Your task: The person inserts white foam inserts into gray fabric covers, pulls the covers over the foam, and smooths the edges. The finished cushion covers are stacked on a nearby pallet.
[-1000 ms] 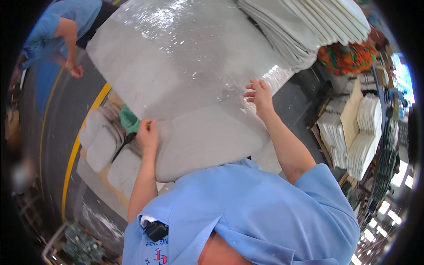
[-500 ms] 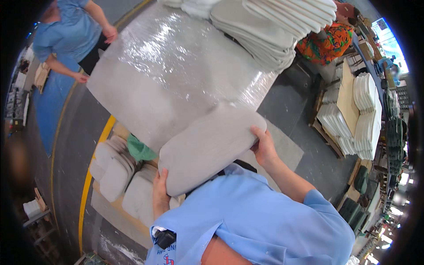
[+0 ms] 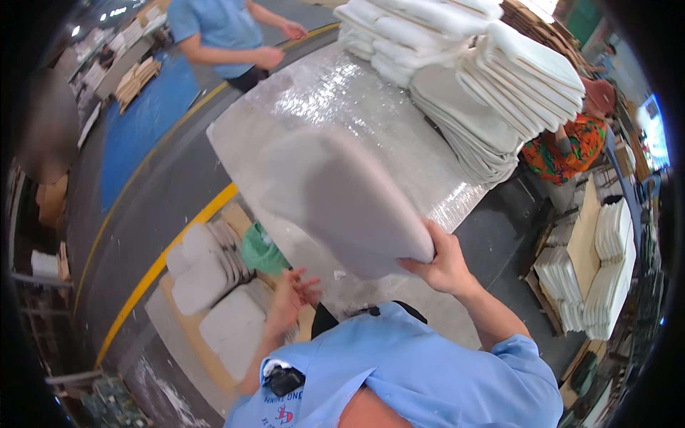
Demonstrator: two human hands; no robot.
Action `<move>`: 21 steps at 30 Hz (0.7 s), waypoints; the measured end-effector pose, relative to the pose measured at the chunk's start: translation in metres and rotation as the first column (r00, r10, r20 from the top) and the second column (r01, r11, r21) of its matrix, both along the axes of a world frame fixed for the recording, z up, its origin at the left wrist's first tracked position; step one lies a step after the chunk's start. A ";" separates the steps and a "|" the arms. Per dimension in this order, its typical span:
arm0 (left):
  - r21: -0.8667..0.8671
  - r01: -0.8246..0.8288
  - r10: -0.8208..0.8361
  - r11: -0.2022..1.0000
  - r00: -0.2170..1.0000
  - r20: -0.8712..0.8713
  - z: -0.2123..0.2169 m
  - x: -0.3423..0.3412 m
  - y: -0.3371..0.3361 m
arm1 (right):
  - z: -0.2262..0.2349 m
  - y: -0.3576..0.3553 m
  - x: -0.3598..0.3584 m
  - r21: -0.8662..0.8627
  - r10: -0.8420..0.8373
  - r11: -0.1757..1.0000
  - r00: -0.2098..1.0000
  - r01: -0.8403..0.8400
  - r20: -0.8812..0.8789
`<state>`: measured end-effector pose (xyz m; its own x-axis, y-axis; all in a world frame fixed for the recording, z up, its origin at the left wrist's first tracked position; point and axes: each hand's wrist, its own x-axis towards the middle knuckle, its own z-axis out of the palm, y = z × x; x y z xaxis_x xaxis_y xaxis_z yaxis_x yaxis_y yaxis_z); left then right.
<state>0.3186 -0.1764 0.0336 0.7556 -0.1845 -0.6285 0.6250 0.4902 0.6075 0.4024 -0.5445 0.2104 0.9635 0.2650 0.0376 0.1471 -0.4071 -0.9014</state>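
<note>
A grey, flat pad with rounded corners (image 3: 349,207), perhaps a cushion, is tilted above the plastic-covered table (image 3: 321,93). Its right end is gripped by my right hand (image 3: 444,260), thumb on the near face and fingers behind the edge. My left hand (image 3: 289,298) is off the pad, its fingers apart and slightly blurred, holding nothing. Close to that hand lies a green plastic bag (image 3: 261,250), beside stacked pale pads (image 3: 232,324) on a low pallet.
Stacks of grey pads (image 3: 464,118) and white pads (image 3: 524,75) stand on the table's far right. Across the table is a co-worker in a blue shirt (image 3: 221,36). On the right, another pallet carries white pads (image 3: 610,264). A yellow floor line (image 3: 168,267) runs at left.
My left hand has let go of the pad and dropped away. The pad has swung up and tilted in my right hand. The view has shifted, and the co-worker's hands have moved.
</note>
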 end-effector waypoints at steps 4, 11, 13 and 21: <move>-0.255 0.083 -0.073 0.963 0.996 0.048 0.029 0.051 0.032 | -0.006 -0.003 -0.009 -0.398 0.428 0.876 0.817 -0.271 0.386; 0.494 0.710 -0.752 0.502 0.641 -0.157 -0.029 0.114 0.034 | -0.061 0.033 -0.033 -0.634 0.718 0.632 0.644 -0.447 0.262; 0.631 0.721 -0.841 0.287 0.505 -0.194 -0.043 0.117 0.008 | -0.075 0.039 -0.042 -0.596 0.754 0.611 0.613 -0.521 0.236; 0.880 0.460 -0.791 0.120 0.580 -0.195 -0.042 0.090 -0.044 | -0.113 0.026 0.072 -0.320 0.394 0.798 0.845 -0.510 -0.362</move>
<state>0.4091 -0.2209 -0.0079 0.7762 -0.2422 -0.5821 0.1794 -0.8002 0.5722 0.4744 -0.5184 0.0977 0.6851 0.6084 -0.4007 0.1851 -0.6774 -0.7120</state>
